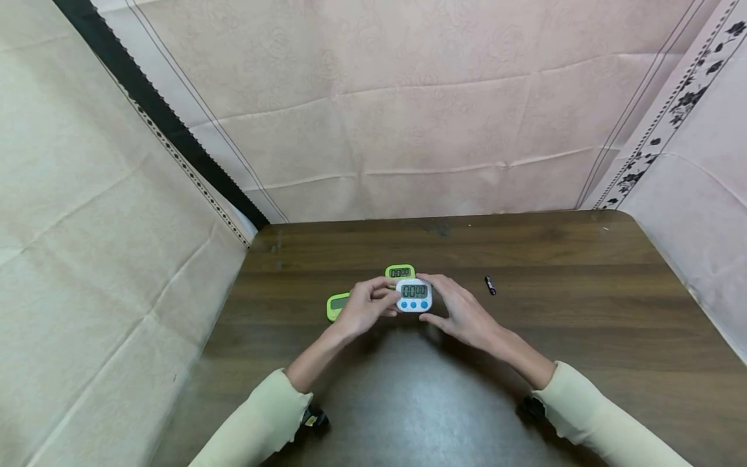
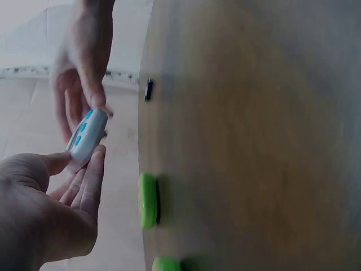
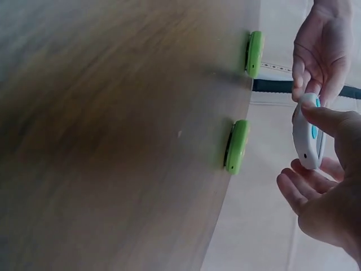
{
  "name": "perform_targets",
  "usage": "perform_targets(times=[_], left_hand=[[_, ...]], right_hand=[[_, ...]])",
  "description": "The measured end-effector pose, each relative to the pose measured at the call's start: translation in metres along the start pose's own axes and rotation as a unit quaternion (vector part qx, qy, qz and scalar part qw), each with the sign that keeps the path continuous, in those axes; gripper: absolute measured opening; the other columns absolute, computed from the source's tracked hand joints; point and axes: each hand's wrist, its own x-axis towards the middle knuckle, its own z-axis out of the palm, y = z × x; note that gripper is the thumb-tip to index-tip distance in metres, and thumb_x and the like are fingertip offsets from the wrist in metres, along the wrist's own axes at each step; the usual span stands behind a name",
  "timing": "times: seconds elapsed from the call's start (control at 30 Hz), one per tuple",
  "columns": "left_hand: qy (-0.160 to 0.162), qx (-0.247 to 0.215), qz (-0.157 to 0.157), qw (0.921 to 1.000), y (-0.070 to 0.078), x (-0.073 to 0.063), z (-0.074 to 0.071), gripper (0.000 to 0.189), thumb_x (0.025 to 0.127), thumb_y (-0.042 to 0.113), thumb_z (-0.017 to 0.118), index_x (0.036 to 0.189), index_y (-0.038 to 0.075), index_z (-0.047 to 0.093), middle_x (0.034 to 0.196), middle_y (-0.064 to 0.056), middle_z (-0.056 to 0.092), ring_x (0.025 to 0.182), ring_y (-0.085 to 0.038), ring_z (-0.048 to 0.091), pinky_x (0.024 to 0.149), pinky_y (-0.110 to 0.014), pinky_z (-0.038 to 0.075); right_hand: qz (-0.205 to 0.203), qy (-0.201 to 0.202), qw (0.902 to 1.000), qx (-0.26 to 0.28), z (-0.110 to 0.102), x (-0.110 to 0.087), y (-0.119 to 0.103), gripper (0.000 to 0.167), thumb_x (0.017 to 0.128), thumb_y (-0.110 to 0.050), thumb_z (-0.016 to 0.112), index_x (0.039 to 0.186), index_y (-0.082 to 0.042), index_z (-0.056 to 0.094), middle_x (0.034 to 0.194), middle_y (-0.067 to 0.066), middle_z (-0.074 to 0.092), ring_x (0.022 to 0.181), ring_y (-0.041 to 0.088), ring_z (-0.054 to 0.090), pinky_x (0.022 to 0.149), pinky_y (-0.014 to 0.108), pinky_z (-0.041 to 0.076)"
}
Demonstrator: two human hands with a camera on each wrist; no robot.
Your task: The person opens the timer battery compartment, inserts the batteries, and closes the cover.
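Note:
Between both hands, raised over the table, is a white digital timer with a grey display and blue buttons along its lower front. My left hand pinches its left edge, thumb on the front and fingers behind. At its right side, the right hand spans the timer, fingers at the top corner and thumb near the bottom; in the right wrist view that thumb overlaps the white casing. One green timer stands behind the white one, partly covered. Another green timer is half hidden by the left hand.
A small dark cylinder, like a battery, lies on the brown wooden table to the right of the hands. Pale cloth hangs behind the table's far edge and along both sides.

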Motion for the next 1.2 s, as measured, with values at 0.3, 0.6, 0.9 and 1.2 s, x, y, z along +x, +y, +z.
perform_targets(times=[0.3, 0.6, 0.9, 1.2], left_hand=[[0.108, 0.063, -0.015, 0.992, -0.015, 0.025, -0.046, 0.028, 0.102, 0.008, 0.073, 0.13, 0.003, 0.072, 0.108, -0.016, 0.075, 0.09, -0.036, 0.078, 0.079, -0.043, 0.066], [0.139, 0.114, -0.081, 0.9804, -0.036, 0.047, -0.074, 0.033, 0.105, 0.014, 0.071, 0.133, -0.002, 0.07, 0.105, -0.017, 0.077, 0.086, -0.03, 0.079, 0.069, -0.03, 0.065], [0.144, 0.153, -0.104, 0.9722, -0.043, 0.047, -0.081, 0.029, 0.105, 0.017, 0.07, 0.127, -0.002, 0.074, 0.107, -0.018, 0.077, 0.083, -0.025, 0.079, 0.07, -0.028, 0.065], [0.172, 0.313, -0.058, 0.9324, -0.045, 0.045, -0.081, 0.029, 0.103, 0.024, 0.073, 0.123, 0.005, 0.075, 0.096, -0.005, 0.08, 0.072, -0.013, 0.076, 0.101, -0.049, 0.055]], right_hand=[[0.035, -0.041, 0.9985, 0.009, 0.002, -0.004, 0.01, 0.062, 0.095, -0.011, 0.083, 0.149, -0.002, 0.055, 0.145, 0.017, 0.06, 0.134, 0.035, 0.058, 0.107, 0.057, 0.052], [0.018, -0.088, 0.9959, -0.005, 0.008, -0.006, 0.013, 0.04, 0.097, -0.013, 0.08, 0.135, -0.003, 0.069, 0.133, 0.01, 0.067, 0.123, 0.031, 0.065, 0.102, 0.054, 0.055], [0.024, -0.114, 0.9932, 0.0, 0.01, -0.007, 0.01, 0.034, 0.099, -0.012, 0.078, 0.131, -0.006, 0.072, 0.13, 0.009, 0.067, 0.121, 0.029, 0.065, 0.101, 0.052, 0.055], [0.027, -0.131, 0.991, 0.011, 0.009, -0.006, 0.008, 0.032, 0.101, -0.014, 0.076, 0.132, -0.007, 0.072, 0.132, 0.008, 0.066, 0.121, 0.027, 0.065, 0.101, 0.051, 0.056]])
